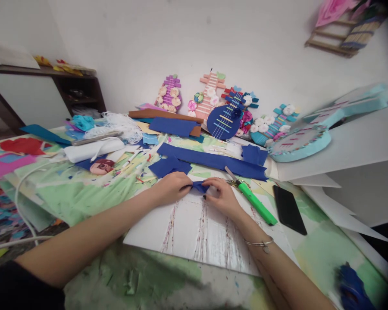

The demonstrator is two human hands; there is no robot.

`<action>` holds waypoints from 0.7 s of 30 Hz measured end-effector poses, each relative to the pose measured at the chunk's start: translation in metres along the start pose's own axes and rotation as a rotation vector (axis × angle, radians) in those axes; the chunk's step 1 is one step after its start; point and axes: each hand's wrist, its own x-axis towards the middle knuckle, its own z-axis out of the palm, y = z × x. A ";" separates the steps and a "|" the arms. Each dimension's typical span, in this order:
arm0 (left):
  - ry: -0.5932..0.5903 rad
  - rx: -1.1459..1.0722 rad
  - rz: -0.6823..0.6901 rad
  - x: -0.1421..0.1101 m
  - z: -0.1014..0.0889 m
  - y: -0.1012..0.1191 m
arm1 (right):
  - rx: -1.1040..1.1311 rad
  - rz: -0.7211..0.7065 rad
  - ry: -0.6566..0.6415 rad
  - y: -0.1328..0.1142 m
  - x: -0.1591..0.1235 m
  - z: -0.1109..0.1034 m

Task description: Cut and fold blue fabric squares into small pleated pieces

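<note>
A small piece of dark blue crepe paper [199, 187] is stretched between my two hands, over a white board [184, 228] scored with stained cut lines. My left hand [171, 188] pinches its left end, the fingers closed. At the right end, my right hand [221, 196] grips the paper between curled fingertips and has a bracelet at its wrist. Just behind my hands lie a long blue paper strip [213, 161] and a crumpled blue piece [170, 166]. A green utility knife [257, 203] with its blade out rests right of my right hand, partly over scissors.
A black phone [289, 209] lies at the right. Several decorated paper instruments, one a round blue lute [224, 120], lean on the wall. White string [121, 127], a white power strip [95, 148] and paper scraps crowd the left. A blue tool [352, 286] sits lower right.
</note>
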 end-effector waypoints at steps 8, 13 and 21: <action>0.063 -0.066 -0.017 -0.001 0.004 -0.005 | -0.055 -0.006 0.078 0.004 0.000 0.002; 0.072 -0.098 0.052 0.001 -0.002 -0.002 | -0.108 0.035 0.033 0.005 0.001 0.001; -0.031 -0.142 -0.074 0.004 -0.006 0.002 | -0.015 0.089 0.023 0.011 0.000 0.000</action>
